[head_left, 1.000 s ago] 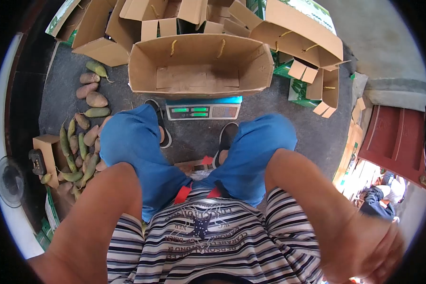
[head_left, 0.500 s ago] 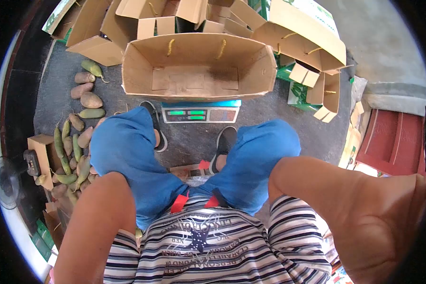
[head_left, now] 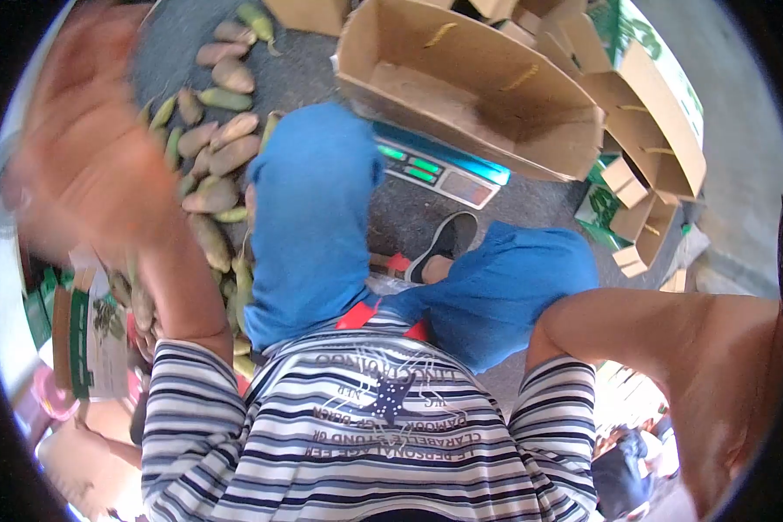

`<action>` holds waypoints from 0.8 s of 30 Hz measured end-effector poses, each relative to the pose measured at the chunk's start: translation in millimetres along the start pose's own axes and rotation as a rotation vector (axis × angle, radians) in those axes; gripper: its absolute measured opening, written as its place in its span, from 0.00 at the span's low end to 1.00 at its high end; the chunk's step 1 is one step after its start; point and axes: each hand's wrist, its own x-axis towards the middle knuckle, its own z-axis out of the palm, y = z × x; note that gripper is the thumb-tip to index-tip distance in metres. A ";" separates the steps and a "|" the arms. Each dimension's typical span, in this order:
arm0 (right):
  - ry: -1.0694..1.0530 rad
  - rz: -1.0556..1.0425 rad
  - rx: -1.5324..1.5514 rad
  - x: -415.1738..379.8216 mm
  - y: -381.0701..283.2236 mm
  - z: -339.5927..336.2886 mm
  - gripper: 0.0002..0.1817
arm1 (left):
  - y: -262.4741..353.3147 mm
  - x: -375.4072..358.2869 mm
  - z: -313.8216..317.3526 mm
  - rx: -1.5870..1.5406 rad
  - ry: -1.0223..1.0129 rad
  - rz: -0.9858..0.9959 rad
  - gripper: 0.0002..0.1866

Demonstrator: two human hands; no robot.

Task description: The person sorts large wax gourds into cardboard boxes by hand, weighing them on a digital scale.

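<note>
The person sits in a striped shirt (head_left: 383, 444) and blue shorts (head_left: 313, 217). The right hand (head_left: 739, 409), at 4 o'clock, sits at the frame edge; whether its fingers are spread or closed I cannot tell. The left hand (head_left: 78, 165), at 10 o'clock, is raised, blurred, fingers apart, holding nothing. Just beyond it a pile of mangoes (head_left: 209, 165) lies on the ground. At 12 to 1 o'clock an empty box (head_left: 478, 87) rests on a scale (head_left: 435, 170).
</note>
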 end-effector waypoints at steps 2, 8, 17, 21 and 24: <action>-0.038 0.008 -0.026 1.6 8.3 7.6 0.20 | -66.0 -30.9 -36.9 0.299 -0.176 -0.156 0.20; -0.123 0.027 -0.583 -8.2 48.2 30.2 0.18 | -222.8 -200.6 -215.4 1.019 -0.727 -0.785 0.21; -0.954 0.600 -0.391 -81.4 77.2 79.7 0.14 | -218.2 -342.6 -268.5 1.064 -0.777 -1.286 0.37; -1.227 0.697 -0.430 -120.6 96.1 77.1 0.17 | -228.7 -346.7 -251.1 1.016 -0.452 -1.511 0.46; -1.410 0.636 -0.465 -143.1 105.9 68.9 0.18 | -245.7 -351.9 -246.0 0.973 -0.289 -1.587 0.51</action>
